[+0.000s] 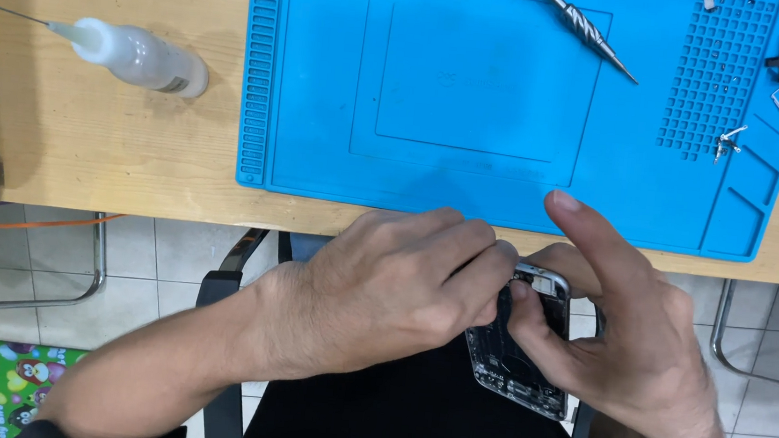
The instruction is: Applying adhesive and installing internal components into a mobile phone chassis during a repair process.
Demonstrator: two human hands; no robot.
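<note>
Below the blue repair mat, both hands grasp an opened phone chassis over the lap: left hand fingers pinch its top edge, right hand steadies it. Slipping fingers could tear internal parts.

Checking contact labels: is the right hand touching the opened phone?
Touching. Head view shows the right hand gripping the opened phone, thumb pressed on its inner face.

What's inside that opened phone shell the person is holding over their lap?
Inside the opened silver phone shell, dark internal parts and small metal pieces show along its lower half. The left hand and right hand cover its upper part, so what the fingertips touch is hidden.
</note>
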